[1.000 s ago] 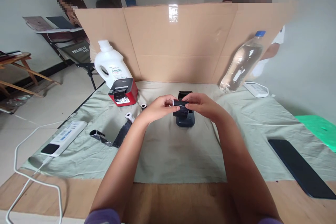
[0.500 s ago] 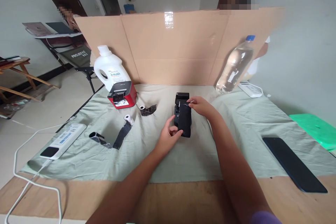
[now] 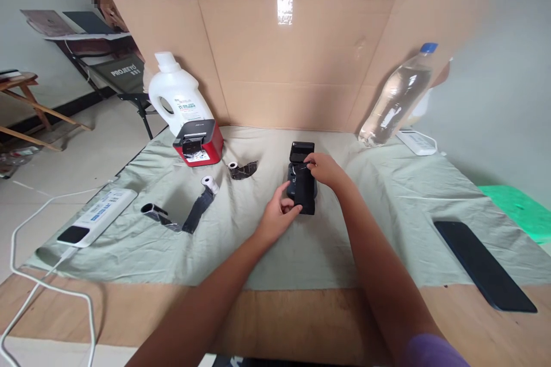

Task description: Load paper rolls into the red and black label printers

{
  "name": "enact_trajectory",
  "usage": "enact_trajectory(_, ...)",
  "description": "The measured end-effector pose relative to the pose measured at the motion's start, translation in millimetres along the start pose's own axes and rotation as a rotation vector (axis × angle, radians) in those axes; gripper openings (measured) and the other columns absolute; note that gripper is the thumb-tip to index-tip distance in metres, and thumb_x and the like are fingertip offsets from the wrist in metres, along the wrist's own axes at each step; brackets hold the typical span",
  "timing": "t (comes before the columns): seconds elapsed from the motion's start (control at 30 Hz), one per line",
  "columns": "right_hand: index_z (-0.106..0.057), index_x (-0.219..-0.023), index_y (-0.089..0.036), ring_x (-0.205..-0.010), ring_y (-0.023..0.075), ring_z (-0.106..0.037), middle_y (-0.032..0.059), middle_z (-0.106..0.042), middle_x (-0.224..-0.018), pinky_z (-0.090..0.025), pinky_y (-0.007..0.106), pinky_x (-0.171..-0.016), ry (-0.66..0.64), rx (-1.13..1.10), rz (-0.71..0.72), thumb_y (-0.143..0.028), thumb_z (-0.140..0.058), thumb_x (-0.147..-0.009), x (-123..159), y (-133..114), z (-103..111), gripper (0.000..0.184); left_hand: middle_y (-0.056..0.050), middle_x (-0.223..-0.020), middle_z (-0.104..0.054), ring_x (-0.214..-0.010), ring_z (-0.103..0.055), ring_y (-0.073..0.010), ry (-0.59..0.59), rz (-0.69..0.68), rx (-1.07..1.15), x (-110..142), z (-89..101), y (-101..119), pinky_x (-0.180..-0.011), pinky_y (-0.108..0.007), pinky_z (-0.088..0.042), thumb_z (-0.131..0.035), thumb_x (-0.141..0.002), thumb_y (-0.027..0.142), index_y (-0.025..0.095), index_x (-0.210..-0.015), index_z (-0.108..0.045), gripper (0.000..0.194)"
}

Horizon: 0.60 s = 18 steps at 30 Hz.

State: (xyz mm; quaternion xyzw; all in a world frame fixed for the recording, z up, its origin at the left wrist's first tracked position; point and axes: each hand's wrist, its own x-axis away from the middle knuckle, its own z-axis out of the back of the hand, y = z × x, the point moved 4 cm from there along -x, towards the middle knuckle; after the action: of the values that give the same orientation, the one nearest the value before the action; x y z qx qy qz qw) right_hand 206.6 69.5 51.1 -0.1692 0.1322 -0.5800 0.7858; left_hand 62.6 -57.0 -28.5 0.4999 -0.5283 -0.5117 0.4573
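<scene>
A black strip (image 3: 305, 192) was located near the middle of the pale green cloth (image 3: 408, 195), lying over a small dark device (image 3: 291, 178), with what appeared to be a raised lid (image 3: 302, 151) at the far end. The far end of the strip was pinched between the fingertips of the right hand (image 3: 323, 170). The left hand (image 3: 278, 218) was placed at the near left corner, its thumb against the strip and its index finger extended toward the device; whether the strip was clamped by it could not be determined. The two hands were held apart, at opposite ends of the strip. The strip was judged to be light, thin and flexible, with a smooth, slightly slippery face; easy creasing or tearing under a sharp pull was considered likely. A similar strip (image 3: 197, 212), with a white roll (image 3: 208, 182) at its far end, was seen bent and curled at the left, by which this judgement was supported. Gripping by the edges at both ends, with light and even tension, was considered suitable, and pressure at the unsupported middle was best avoided
</scene>
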Motion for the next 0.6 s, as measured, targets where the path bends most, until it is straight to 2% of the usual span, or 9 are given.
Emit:
enact_trajectory(0.2, -0.068, -0.113, -0.017, -0.099, 0.0229, -0.064, 0.0107, -0.072, -0.106, -0.046, 0.031, -0.084, -0.006, -0.028, 0.031, -0.011, -0.047, -0.091, 1, -1, -5, 0.031, 0.006, -0.072, -0.050, -0.057, -0.037, -0.0076, -0.016, -0.029, -0.035, -2, 1.0, -2, -0.056, -0.022, -0.034, -0.071, -0.082, 0.036, 0.018, -0.151, -0.033, 0.081)
enact_trajectory(0.3, -0.066, -0.113, -0.017, -0.097, 0.0218, -0.063, 0.0104, -0.071, -0.105, -0.046, 0.030, -0.083, 0.037, -0.094, 0.016, -0.012, -0.048, -0.091, 0, 1, -4, 0.029, 0.006, -0.072, -0.050, -0.057, -0.037, -0.0078, -0.010, -0.038, -0.042, -2, 1.3, -2, -0.057, -0.022, -0.034, -0.071, -0.082, 0.036, 0.018, -0.151, -0.033, 0.080)
enact_trajectory(0.43, -0.065, -0.112, -0.018, -0.100, 0.0230, -0.063, 0.0115, -0.070, -0.108, -0.046, 0.031, -0.087, 0.134, -0.142, -0.028, -0.011, -0.047, -0.090, -1, 3, -4, 0.029, 0.005, -0.073, -0.052, -0.058, -0.038, -0.0079, -0.002, -0.044, -0.049, -3, 1.0, -1, -0.057, -0.022, -0.034, -0.071, -0.083, 0.037, 0.017, -0.151, -0.034, 0.080)
enact_trajectory(0.6, -0.065, -0.111, -0.015, -0.107, 0.0241, -0.061, 0.0141, -0.067, -0.113, -0.046, 0.032, -0.093, 0.141, -0.100, -0.025, -0.006, -0.048, -0.088, -4, 1, -12, 0.030, 0.005, -0.074, -0.053, -0.057, -0.039, -0.0082, 0.008, -0.045, -0.056, -4, 1.4, -1, -0.057, -0.022, -0.036, -0.073, -0.080, 0.041, 0.018, -0.150, -0.036, 0.082)
